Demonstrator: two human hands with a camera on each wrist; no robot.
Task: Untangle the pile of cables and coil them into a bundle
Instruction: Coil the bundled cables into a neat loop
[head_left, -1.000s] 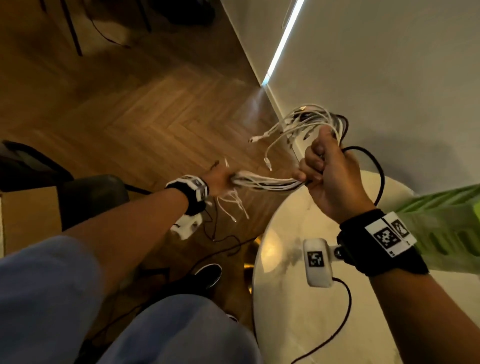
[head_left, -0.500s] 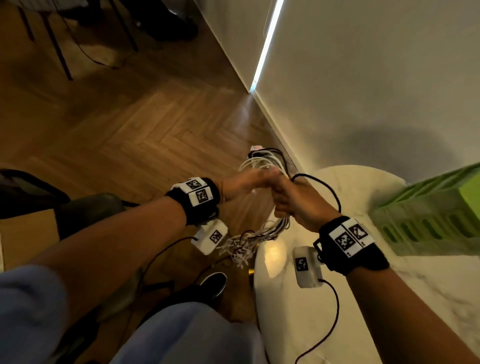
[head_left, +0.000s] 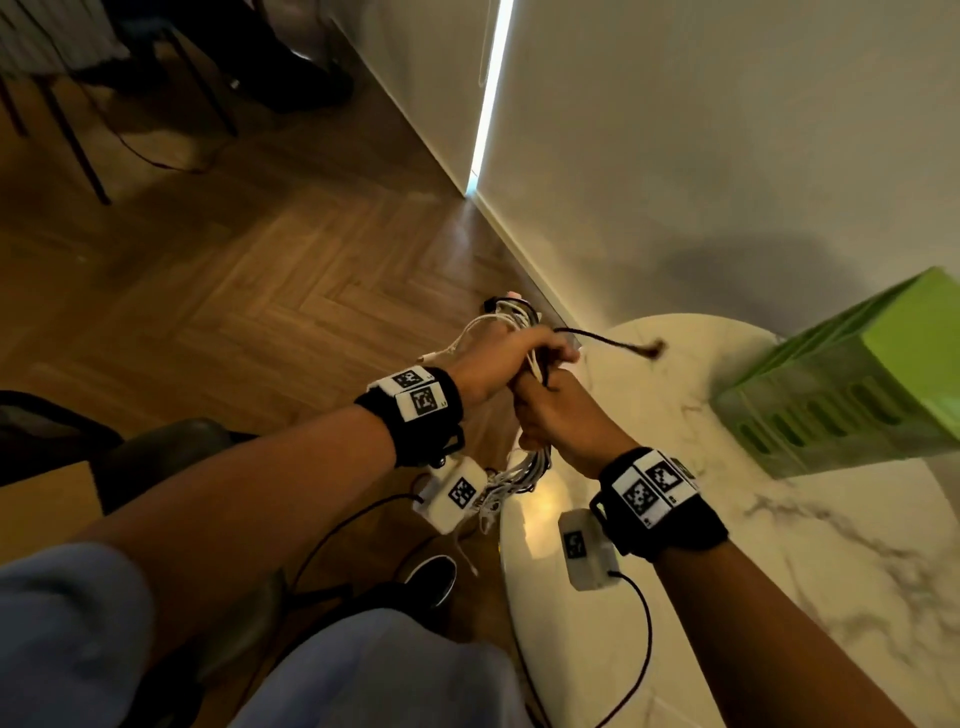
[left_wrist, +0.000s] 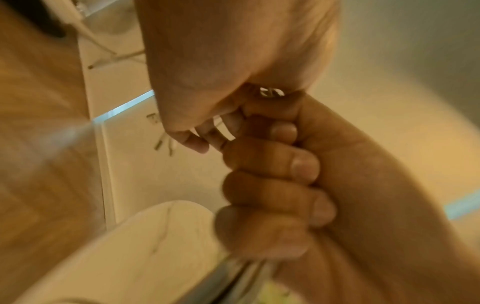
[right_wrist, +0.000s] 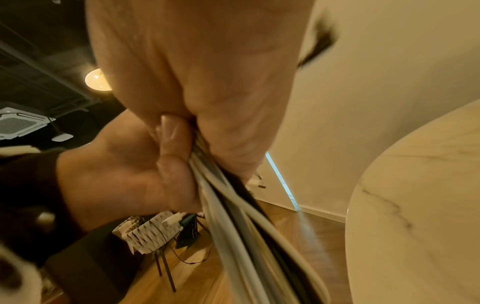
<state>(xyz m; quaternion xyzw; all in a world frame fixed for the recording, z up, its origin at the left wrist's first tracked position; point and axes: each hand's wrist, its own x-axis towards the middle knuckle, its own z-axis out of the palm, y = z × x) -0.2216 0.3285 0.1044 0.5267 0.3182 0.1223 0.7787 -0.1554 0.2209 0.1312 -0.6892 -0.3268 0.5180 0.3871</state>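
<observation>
A bundle of white cables (head_left: 525, 466) with a black one in it is held upright between both hands, just past the left edge of the round marble table (head_left: 810, 540). My left hand (head_left: 511, 353) grips the bundle's upper loop (head_left: 508, 315). My right hand (head_left: 558, 415) is a fist round the bundle right below it, the two hands touching. A loose black cable end (head_left: 652, 347) sticks out to the right over the table. The left wrist view shows white strands (left_wrist: 223, 128) between my left hand's fingers (left_wrist: 193, 144) and the right fist (left_wrist: 275, 185). In the right wrist view the cables (right_wrist: 233, 226) run down out of my right hand (right_wrist: 197, 127).
A green slotted crate (head_left: 852, 395) stands on the table at the right, near the wall (head_left: 727, 156). A dark chair seat (head_left: 171, 452) lies under my left forearm. Wood floor stretches to the left, with chair legs (head_left: 78, 150) at the far left.
A second ago the hands were apart with the cables stretched between them. They have come together, the left now on top of the right, and the black end has swung out to the right.
</observation>
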